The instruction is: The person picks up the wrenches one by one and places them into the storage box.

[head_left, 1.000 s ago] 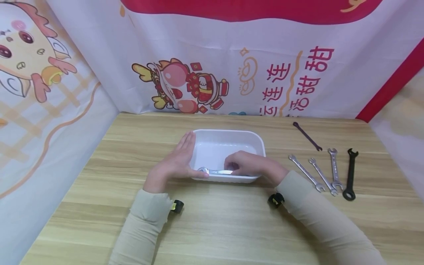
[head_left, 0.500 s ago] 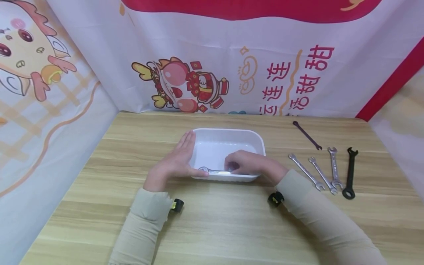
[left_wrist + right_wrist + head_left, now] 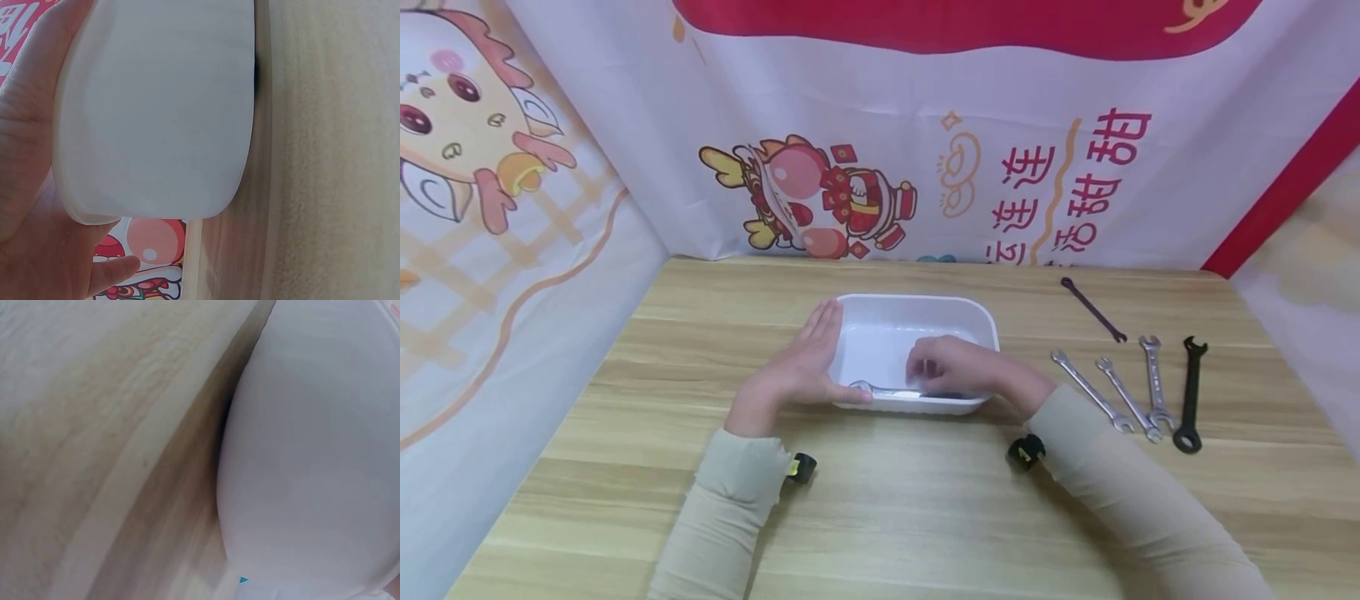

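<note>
Pale wood-grained desk [image 3: 895,517] spreads under both forearms, nearest the viewer, where beige sleeves [image 3: 722,500] end in small black wrist cameras [image 3: 802,468]. Since the frame half a second ago, the right hand [image 3: 958,367] has lifted slightly, and more of the silver wrench [image 3: 891,392] shows beneath its fingers; the left hand [image 3: 797,367] has stayed where it was. That wrench lies inside the white tray [image 3: 880,337], along the near wall, with one end beside the left thumb.

Left-hand fingers lie straight and close together against the tray's left end, the thumb stretched out along the near rim. Right-hand fingers are bent downward over the wrench, a gap showing between thumb and forefinger; whether their tips touch it I cannot tell, as the tray's outer wall hides them in the right wrist view.

Well to the right of those fingers rest three silver wrenches [image 3: 1127,400] and a black wrench [image 3: 1191,396], with a thin dark wrench [image 3: 1093,308] farther back. Beyond the far edge hangs a printed cloth [image 3: 865,92] bearing a cartoon figure [image 3: 827,196].
</note>
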`<state>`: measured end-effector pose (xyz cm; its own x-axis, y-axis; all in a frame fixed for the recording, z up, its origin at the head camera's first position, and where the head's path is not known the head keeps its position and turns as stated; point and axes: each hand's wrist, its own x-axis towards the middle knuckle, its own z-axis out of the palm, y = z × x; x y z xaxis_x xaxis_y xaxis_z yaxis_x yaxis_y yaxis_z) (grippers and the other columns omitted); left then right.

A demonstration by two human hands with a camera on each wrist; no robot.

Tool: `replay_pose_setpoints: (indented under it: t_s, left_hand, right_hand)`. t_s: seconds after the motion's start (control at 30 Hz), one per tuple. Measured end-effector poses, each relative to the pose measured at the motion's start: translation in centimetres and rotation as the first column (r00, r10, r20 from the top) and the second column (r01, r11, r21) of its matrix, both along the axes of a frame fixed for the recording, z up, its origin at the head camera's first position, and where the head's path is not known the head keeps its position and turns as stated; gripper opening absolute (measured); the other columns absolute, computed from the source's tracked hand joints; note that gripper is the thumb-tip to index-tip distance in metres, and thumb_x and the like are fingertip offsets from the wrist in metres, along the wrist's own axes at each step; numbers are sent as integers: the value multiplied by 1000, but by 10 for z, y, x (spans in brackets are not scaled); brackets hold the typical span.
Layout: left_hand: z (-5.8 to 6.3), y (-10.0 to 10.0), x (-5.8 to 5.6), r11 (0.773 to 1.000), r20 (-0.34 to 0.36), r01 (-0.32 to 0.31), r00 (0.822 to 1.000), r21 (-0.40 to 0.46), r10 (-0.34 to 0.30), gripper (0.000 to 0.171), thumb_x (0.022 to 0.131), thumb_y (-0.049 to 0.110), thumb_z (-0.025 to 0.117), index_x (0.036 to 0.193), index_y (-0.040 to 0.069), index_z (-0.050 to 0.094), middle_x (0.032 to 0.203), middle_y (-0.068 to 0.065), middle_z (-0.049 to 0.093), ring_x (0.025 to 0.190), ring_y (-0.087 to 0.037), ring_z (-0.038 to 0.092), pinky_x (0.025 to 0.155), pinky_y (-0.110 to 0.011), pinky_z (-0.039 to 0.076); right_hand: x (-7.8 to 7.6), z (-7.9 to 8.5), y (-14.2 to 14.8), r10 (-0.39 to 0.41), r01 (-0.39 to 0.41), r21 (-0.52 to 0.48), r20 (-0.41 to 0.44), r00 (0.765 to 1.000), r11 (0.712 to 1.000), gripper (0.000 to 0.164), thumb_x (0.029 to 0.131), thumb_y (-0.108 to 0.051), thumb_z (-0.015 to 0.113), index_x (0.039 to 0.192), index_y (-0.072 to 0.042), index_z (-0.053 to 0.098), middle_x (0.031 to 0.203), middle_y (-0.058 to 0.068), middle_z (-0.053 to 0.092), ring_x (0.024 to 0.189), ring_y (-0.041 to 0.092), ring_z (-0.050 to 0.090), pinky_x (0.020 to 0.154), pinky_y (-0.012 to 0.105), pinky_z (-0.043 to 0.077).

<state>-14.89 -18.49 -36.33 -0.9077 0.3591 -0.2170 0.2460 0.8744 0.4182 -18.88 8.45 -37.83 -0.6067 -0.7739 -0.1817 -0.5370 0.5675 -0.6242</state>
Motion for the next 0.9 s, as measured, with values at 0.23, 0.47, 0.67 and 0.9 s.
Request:
replay_pose_setpoints:
  t_s: [0.23, 0.47, 0.67, 0.9]
  left_hand:
    - [0, 2, 1, 1000, 6, -5, 1000, 10, 5, 141, 68, 74, 75, 159, 9, -12, 168, -7, -14, 156, -25, -11, 127, -45, 9]
    - [1, 1, 1, 1000, 9, -17, 1000, 12, 17, 142, 67, 76, 73, 159, 10, -12, 168, -5, -14, 156, -24, -11, 127, -46, 9]
    - [1, 1, 1, 1000, -3, -10, 1000, 4, 10, 142, 67, 77, 73, 159, 8, -11, 168, -6, -14, 156, -25, -11, 127, -45, 9]
    - [1, 1, 0, 1000, -4, -5, 1000, 6, 5, 142, 67, 76, 73, 159, 8, -11, 168, -7, -13, 156, -25, -11, 128, -45, 9]
  right_hand:
    - [0, 8, 5, -19, 18, -17, -54, 998, 1000, 21, 93, -16, 69, 113, -14, 70, 110, -2, 68, 105, 15, 62, 94, 34, 55]
    - [-2, 18, 14, -56, 57, -1, -94, 994, 998, 21, 93, -17, 69, 113, -14, 70, 114, -2, 67, 109, 17, 62, 96, 36, 54]
    - [-4, 26, 25, -58, 53, -43, -125, 990, 998, 21, 92, -13, 70, 113, -10, 70, 113, 3, 66, 108, 23, 63, 96, 42, 56]
    - [-7, 30, 40, -93, 78, -97, -162, 982, 992, 22, 91, -10, 71, 113, -8, 69, 113, 4, 66, 108, 25, 64, 93, 43, 57]
